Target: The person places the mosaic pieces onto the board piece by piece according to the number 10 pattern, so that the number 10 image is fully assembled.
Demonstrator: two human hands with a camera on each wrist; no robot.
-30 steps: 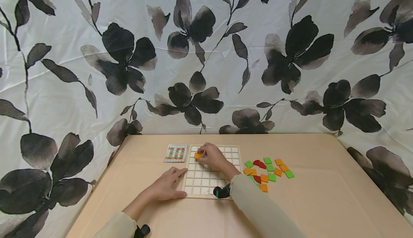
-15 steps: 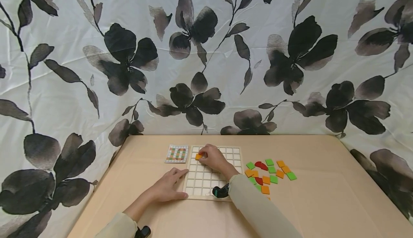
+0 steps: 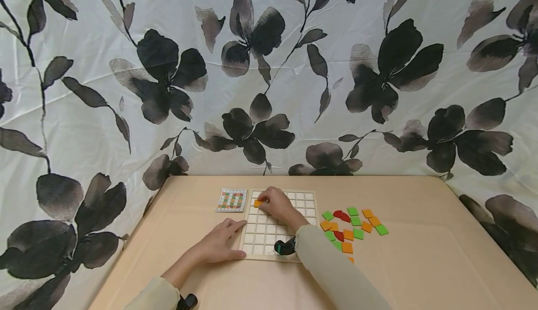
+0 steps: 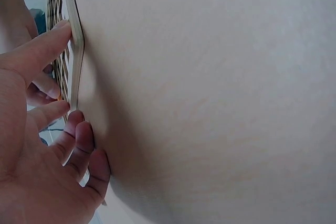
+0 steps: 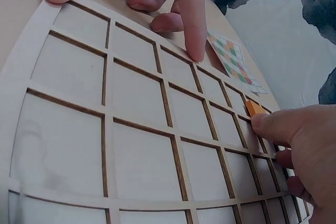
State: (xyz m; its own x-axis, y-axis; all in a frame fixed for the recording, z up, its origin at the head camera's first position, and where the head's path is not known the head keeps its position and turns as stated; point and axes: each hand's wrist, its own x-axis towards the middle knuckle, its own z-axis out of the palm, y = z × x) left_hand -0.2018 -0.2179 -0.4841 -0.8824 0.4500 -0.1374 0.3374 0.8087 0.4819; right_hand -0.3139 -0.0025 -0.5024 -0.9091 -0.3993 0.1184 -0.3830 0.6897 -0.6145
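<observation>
Orange flat square tile (image 3: 257,203), mat'l unclear, is at the far-L part of the pale wooden grid board (image 3: 265,238). Board lies on the tan desk (image 3: 441,249), a bit L of centre, far end close to the desk's far edge. Can't tell if tile is seated in a cell or just above it.

R hand (image 3: 275,205): thumb + fingertip pinch the tile, thumb on its near-R side; other fingers tucked, partly hidden. L hand (image 3: 218,240): fingers spread, index tip on board's L rim, thumb at its near-L corner, prob enough to steady it.

Handling (my est.): tile light, stiff, thin, not very fragile; could slip if pinched at a corner. Best grip = two opp. edges, tips high so they clear the lattice walls. Board prob light too, may slide w/o a hand on the rim.

Orientation: tile approx square, so no real long axis; exact tilt unclear b/c thumb covers part. Board's long axis runs near edge to far edge of desk.

Also: printed color-grid card (image 3: 231,200) just beside board's L rim, twd desk's far-L corner. Loose green square tiles (image 3: 356,221), orange square tiles (image 3: 347,247) and red rounded pieces (image 3: 338,236) scattered btwn board and desk's R edge.
</observation>
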